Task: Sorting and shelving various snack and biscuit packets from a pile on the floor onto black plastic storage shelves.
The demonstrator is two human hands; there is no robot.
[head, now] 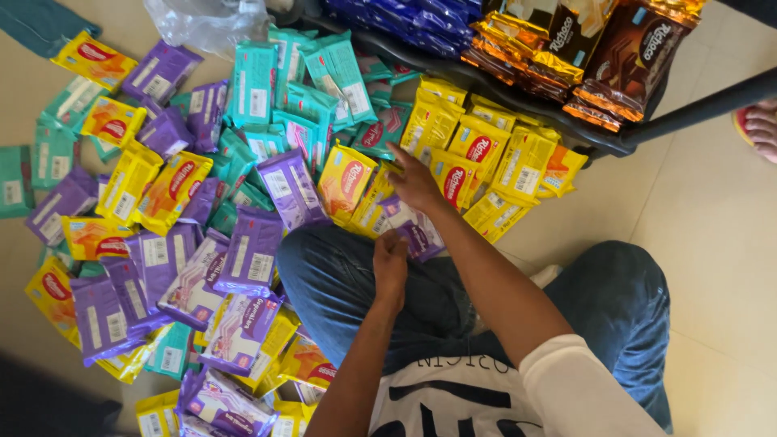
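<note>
Purple, yellow and teal snack packets are spread all over the tiled floor (712,243) around me, honestly a huge mess. I'm sitting with my knees in blue jeans (340,283), looking straight down. My left hand (391,263) is curled narrow around the edge of a purple wafer packet (417,231) that lies right at my knee, touching the denim. My right hand (414,182) reaches past it, fingers spread fairly wide and pressing flat on a yellow packet (372,206) in the pile just beyond; it's touching, but I can't tell if it's actually gripping anything.

Just past my right hand is a heap of yellow packets (477,154), and to its left a bunch of teal packets (283,97). Above that sits a black rack (566,121) loaded with dark blue packs (413,20) and brown and orange ones (615,57). Someone else's bare toes (761,125) poke in at the right edge.
</note>
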